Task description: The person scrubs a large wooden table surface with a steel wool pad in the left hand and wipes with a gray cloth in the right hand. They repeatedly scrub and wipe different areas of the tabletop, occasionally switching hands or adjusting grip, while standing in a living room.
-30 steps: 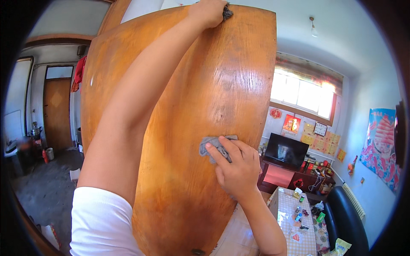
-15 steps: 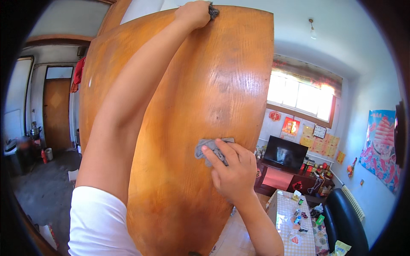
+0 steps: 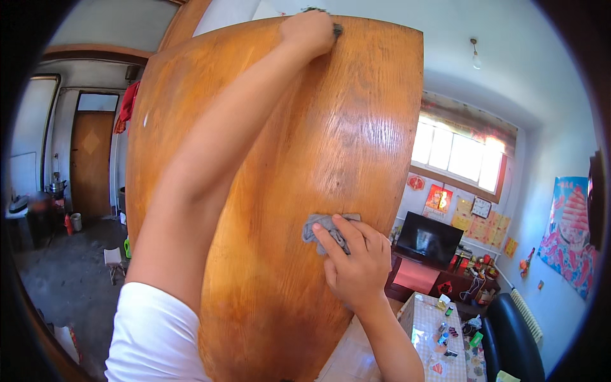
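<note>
A tall wooden door [image 3: 280,159] with brown grain and a glossy finish stands in front of me. My left hand [image 3: 310,33] reaches up to its top edge, fingers closed around a dark crumpled cloth [image 3: 337,30]. Part of that cloth shows above the edge; the rest is hidden by the hand. Lower on the door, toward its right side, my right hand [image 3: 358,258] presses a bunched grey cloth [image 3: 323,230] flat against the wood. Its fingers lie over the cloth.
To the right stand a table [image 3: 420,334] with a checked cover, a black sofa [image 3: 515,337] and a television [image 3: 429,239] on a cabinet. Left of the door, a small stool [image 3: 113,258] and a red bottle [image 3: 68,223] stand on the dark floor.
The view has shifted, so the door sits slightly lower and further right. My left hand has moved a little right along the top edge. The right hand stays on the grey cloth.
</note>
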Motion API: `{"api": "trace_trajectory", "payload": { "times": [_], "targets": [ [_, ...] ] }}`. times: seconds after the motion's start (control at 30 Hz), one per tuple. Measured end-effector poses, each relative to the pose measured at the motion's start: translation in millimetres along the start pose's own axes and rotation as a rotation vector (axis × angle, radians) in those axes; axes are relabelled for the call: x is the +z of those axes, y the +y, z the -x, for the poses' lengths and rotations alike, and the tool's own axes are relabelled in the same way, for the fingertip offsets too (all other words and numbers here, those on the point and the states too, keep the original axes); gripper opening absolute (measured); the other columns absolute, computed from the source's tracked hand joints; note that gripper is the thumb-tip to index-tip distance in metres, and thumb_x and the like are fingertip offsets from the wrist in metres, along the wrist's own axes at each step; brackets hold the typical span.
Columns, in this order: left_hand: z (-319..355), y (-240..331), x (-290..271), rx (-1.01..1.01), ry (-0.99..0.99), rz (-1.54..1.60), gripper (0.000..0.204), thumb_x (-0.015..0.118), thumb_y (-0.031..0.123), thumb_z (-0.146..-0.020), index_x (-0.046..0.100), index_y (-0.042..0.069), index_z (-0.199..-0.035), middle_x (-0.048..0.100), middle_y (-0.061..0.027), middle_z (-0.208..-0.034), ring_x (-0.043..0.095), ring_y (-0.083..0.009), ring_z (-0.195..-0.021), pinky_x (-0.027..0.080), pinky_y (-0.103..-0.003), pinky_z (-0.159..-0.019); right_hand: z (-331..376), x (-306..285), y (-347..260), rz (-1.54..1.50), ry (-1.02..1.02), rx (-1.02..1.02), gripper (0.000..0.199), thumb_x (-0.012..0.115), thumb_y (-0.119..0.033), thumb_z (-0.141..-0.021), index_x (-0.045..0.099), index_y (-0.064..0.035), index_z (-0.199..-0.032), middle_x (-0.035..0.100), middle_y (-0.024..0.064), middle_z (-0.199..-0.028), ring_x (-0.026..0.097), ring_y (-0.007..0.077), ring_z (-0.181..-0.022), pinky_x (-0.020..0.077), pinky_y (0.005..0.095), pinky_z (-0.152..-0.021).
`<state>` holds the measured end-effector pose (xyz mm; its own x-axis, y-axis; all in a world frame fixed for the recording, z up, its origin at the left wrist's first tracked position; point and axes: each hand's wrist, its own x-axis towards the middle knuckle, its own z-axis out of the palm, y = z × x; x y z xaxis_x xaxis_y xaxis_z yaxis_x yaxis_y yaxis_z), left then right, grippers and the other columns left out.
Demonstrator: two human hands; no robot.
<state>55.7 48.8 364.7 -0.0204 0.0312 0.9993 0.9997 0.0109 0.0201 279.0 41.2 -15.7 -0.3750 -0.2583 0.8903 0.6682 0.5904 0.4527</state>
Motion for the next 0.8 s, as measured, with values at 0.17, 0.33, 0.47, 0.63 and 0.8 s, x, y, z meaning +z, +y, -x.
{"api": "trace_trajectory", "payload": {
  "times": [0.17, 0.33, 0.47, 0.63, 0.8],
  "targets": [
    [14, 91, 22, 0.280, 0.115, -0.001, 0.029, 0.071, 0.019, -0.099, 0.083, 0.010, -0.123, 0.080, -0.0096, -0.131, 0.077, -0.0320, -0.120, 0.063, -0.049, -0.092, -2, -2, -2, -0.011, -0.026, 0.012, 0.062, 0.076, -0.010, -0.072, 0.082, -0.0289, -0.131, 0.072, 0.0012, -0.139, 0.065, 0.0262, -0.120, 0.0495, 0.0454, -0.099],
    [18, 73, -15, 0.159, 0.025, -0.014, 0.030, 0.073, 0.017, -0.098, 0.083, 0.012, -0.125, 0.078, -0.0079, -0.137, 0.077, -0.0311, -0.121, 0.062, -0.049, -0.095, 2, -6, 2, 0.014, -0.004, 0.014, 0.060, 0.077, -0.012, -0.073, 0.082, -0.0286, -0.130, 0.072, 0.0007, -0.140, 0.064, 0.0250, -0.121, 0.0491, 0.0440, -0.098],
    [6, 91, 8, 0.138, 0.084, 0.039, 0.025, 0.072, 0.023, -0.099, 0.083, 0.011, -0.118, 0.079, -0.0101, -0.129, 0.077, -0.0320, -0.118, 0.062, -0.050, -0.094, 1, 2, -2, 0.013, 0.010, 0.019, 0.055, 0.080, -0.015, -0.075, 0.081, -0.0284, -0.128, 0.073, -0.0017, -0.139, 0.063, 0.0220, -0.121, 0.0486, 0.0417, -0.097],
    [6, 155, 16, 0.340, 0.046, -0.009, 0.026, 0.071, 0.022, -0.100, 0.084, 0.013, -0.120, 0.079, -0.0074, -0.131, 0.076, -0.0307, -0.121, 0.062, -0.049, -0.094, -4, 0, -4, -0.001, 0.003, -0.002, 0.053, 0.079, -0.014, -0.076, 0.082, -0.0265, -0.128, 0.073, -0.0006, -0.139, 0.063, 0.0226, -0.121, 0.0489, 0.0418, -0.096],
    [17, 131, 7, 0.330, 0.164, 0.157, 0.026, 0.069, 0.020, -0.101, 0.083, 0.013, -0.123, 0.078, -0.0063, -0.132, 0.072, -0.0320, -0.126, 0.062, -0.049, -0.097, 4, -6, 3, -0.030, -0.002, 0.024, 0.061, 0.076, -0.011, -0.074, 0.080, -0.0267, -0.133, 0.071, 0.0028, -0.142, 0.063, 0.0274, -0.123, 0.0482, 0.0467, -0.099]
  ]
}}
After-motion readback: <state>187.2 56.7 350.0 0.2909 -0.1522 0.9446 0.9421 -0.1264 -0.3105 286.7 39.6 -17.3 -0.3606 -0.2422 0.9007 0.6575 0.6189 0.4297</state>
